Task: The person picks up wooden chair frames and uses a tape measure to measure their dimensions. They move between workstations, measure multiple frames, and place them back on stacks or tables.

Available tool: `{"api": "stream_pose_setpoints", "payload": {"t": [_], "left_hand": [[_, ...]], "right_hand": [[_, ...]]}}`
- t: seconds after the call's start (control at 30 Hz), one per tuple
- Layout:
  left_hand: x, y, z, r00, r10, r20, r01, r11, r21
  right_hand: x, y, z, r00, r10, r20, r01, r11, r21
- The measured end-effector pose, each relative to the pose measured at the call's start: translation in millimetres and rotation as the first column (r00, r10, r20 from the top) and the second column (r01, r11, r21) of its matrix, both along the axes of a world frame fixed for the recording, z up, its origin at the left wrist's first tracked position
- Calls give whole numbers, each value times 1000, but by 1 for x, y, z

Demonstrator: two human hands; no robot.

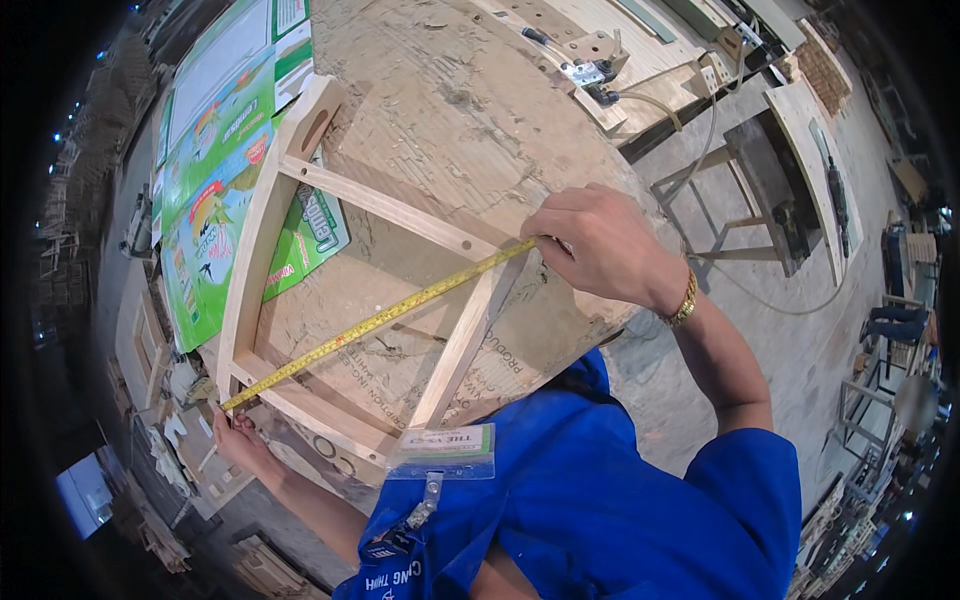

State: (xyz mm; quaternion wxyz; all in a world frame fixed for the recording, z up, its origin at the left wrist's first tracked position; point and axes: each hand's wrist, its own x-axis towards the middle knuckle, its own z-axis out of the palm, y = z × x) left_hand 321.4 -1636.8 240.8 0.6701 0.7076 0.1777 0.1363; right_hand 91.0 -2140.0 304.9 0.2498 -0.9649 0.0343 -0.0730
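Observation:
A light wooden frame with crossbars lies flat on a cardboard-covered workbench. A yellow measuring tape runs diagonally across the frame from its near left corner to its far right corner. My left hand pinches the tape's end at the near left corner. At the far right corner my right hand, with a gold wristband, holds the tape down; the tape's case is hidden under the fingers.
Green printed cardboard sheets lie under the frame at the left. A metal clamp fixture sits at the bench's far side. A metal stand and concrete floor are to the right. Wood pieces are stacked low left.

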Motion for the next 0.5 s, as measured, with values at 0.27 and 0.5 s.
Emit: {"api": "stream_pose_setpoints", "payload": {"t": [0.27, 0.5], "left_hand": [[3, 3, -2, 1000, 10, -9, -11, 1000, -29], [1, -2, 0, 1000, 25, 6, -25, 999, -20]], "right_hand": [[1, 1, -1, 1000, -21, 15, 21, 1000, -4], [1, 1, -1, 999, -22, 29, 22, 1000, -1]]}}
